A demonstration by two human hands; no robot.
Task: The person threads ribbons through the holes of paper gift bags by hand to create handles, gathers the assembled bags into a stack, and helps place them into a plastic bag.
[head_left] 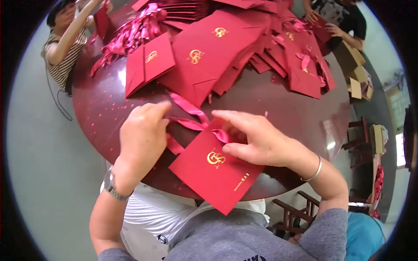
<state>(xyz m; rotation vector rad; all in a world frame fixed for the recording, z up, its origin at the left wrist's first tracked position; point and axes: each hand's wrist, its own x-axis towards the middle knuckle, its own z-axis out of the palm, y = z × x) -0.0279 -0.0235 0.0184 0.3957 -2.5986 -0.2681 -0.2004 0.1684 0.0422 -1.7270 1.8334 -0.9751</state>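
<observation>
A red paper gift bag [211, 167] with a gold emblem lies tilted over the table's near edge, its lower corner pointing toward me. A pink satin ribbon [191, 124] is gathered at its top corner. My left hand [144, 135] is closed, its fingertips pinching the ribbon's left end. My right hand [259, 137] rests over the bag's upper right side, thumb near the emblem. Its fingers curl around the ribbon's right loop, partly hidden behind the hand. Another ribbon strip slants up and left from the knot.
Large red bags [209, 48] are heaped at the table's far side, beside a pile of pink ribbons [135, 32]. A smaller red bag [150, 65] stands ahead. Red scraps dot the round table [102, 115]. Two people work across from me; cardboard boxes [355, 65] stand at right.
</observation>
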